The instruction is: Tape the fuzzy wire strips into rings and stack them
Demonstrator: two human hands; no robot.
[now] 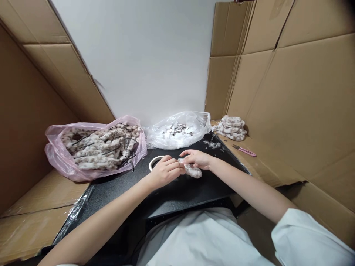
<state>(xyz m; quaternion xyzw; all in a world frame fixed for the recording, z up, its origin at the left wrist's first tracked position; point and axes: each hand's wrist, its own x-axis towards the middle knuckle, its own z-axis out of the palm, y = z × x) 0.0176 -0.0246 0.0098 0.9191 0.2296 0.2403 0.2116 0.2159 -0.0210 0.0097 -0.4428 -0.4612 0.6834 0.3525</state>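
My left hand [168, 170] is closed, its fingers curled round one end of a fluffy white-and-brown piece [195, 171]. Against the same piece, my right hand [199, 159] pinches with thumb and fingertips from the other side. A small white strip, possibly tape, shows between the two hands; its exact hold is partly hidden by the fingers. The fluffy piece hangs just over the black tabletop [177, 195]. Partly behind my left hand lies a roll of pale tape [151, 164].
To the left sits a pink plastic bag [51, 147] full of similar fluffy pieces with dark cords. A clear bag [158, 140] of scraps lies at the back. Stacked fluffy pieces [231, 128] and pink-handled thread snips [245, 150] rest at right. Cardboard walls [305, 103] surround the table.
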